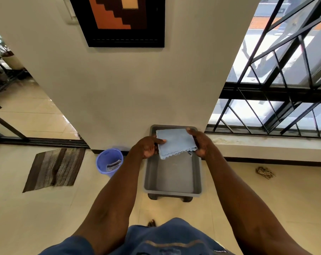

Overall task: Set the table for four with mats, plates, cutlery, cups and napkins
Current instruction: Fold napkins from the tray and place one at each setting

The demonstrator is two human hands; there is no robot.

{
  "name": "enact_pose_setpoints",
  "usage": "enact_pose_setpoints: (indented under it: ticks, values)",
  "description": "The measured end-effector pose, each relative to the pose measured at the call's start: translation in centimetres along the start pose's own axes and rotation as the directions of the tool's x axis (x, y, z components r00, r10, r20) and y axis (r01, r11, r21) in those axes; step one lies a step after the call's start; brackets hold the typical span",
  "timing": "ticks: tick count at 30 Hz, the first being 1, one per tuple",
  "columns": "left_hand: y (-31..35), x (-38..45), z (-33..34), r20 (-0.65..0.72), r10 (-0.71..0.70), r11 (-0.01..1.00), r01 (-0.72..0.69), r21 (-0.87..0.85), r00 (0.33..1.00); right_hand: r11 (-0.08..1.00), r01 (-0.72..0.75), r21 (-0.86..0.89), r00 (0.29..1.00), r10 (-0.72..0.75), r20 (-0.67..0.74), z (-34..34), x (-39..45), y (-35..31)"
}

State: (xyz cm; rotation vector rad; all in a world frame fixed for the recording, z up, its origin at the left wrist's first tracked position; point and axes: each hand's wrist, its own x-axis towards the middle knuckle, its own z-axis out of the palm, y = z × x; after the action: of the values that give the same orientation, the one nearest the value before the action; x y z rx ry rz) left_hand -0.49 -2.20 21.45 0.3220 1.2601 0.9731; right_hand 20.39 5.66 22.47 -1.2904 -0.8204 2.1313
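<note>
From the head view, both hands meet just right of the frame's middle, holding a folded light-blue cloth point(175, 142) above a grey tray point(172, 181). The left hand point(146, 147) pinches its left edge, thumb on top; the right hand point(200, 142) grips its right edge. A blue bucket point(109, 161) sits left of the tray, a striped mat point(54, 168) at lower left.
</note>
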Motion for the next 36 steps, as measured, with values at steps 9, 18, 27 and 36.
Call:
enact_pose_setpoints:
  ticks: [9,18,27,36]
  values:
    - [0.2,0.4,-0.4,-0.031,0.071,0.995,-0.069,0.067,0.997,0.993,-0.062,-0.096,0.998,0.064,0.021,-0.3,-0.1,1.5]
    - [1.3,2.0,0.1,-0.124,0.234,0.959,-0.209,0.192,0.964,0.992,0.095,0.079,0.952,-0.067,-0.298,-0.5,0.4,2.4]
    - [1.1,3.9,3.0,0.007,0.3,0.936,-0.296,0.192,0.954,0.952,0.24,0.188,0.927,-0.168,-0.334,-2.5,-0.2,4.6]
    - [0.3,5.5,10.0,0.143,0.288,0.847,-0.322,0.424,0.947,0.888,0.21,0.41,0.953,-0.091,-0.291,-8.6,-2.8,4.0]
